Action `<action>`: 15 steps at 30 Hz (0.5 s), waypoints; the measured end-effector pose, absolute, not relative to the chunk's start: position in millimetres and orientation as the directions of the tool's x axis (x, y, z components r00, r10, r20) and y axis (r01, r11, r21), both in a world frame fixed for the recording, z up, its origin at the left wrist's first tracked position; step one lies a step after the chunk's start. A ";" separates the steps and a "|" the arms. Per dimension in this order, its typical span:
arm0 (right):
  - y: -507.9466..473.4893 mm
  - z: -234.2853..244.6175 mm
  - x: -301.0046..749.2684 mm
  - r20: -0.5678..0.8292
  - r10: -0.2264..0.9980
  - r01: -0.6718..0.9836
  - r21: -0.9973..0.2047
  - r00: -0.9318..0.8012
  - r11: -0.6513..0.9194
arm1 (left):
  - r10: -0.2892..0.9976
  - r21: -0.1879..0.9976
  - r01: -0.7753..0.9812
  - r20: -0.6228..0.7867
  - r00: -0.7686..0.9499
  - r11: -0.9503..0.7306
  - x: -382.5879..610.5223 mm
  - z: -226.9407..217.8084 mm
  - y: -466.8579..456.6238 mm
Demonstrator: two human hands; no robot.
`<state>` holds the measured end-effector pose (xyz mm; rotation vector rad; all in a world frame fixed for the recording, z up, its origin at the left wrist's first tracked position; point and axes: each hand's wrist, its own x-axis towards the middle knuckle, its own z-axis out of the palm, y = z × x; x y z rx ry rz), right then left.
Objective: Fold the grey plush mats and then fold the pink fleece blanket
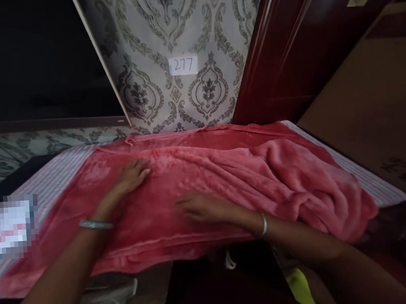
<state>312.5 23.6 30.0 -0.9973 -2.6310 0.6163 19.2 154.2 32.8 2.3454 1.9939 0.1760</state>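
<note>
Resting open and spread, the left hand [134,174] is lying on the pink blanket [232,173]; the right hand [199,207] is blurring over its middle, whether gripping I cannot tell. Uneven dragging could be deepening the loose folds at right or pulling the layers askew. Underneath, a striped cloth [56,172] is showing at both ends; beyond, patterned wallpaper [170,30] is standing between a dark screen [39,61] and a red cabinet [270,70].

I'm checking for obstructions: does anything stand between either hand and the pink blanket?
Nothing visible does. The left hand appears to rest directly on the pink blanket; the right hand is over its middle, too blurred to confirm contact. The bunched folds lie to the right of both hands.
</note>
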 end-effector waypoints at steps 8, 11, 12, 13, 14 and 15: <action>68.6 33.3 476.0 0.255 0.959 0.864 -0.447 -0.126 0.232 | 0.977 -0.006 0.986 0.138 0.163 -0.164 80.3 -6.6 124.8; 80.9 32.3 523.2 0.232 0.972 0.937 -0.343 0.019 0.064 | 0.968 -0.034 0.983 0.173 0.182 -0.179 77.0 -11.1 125.0; 83.4 31.0 533.8 0.227 0.973 0.947 -0.319 0.032 0.043 | 0.967 -0.041 0.983 0.179 0.183 -0.178 75.9 -11.5 125.6; 85.5 29.1 541.8 0.224 0.974 0.952 -0.303 0.037 0.034 | 0.967 -0.045 0.984 0.180 0.180 -0.174 75.2 -11.5 126.2; 87.2 26.5 547.2 0.221 0.975 0.956 -0.291 0.032 0.034 | 0.968 -0.046 0.984 0.179 0.175 -0.170 75.1 -11.3 126.6; 88.9 23.4 550.6 0.212 0.977 0.960 -0.277 0.026 0.035 | 0.970 -0.044 0.986 0.176 0.169 -0.164 75.3 -10.9 126.8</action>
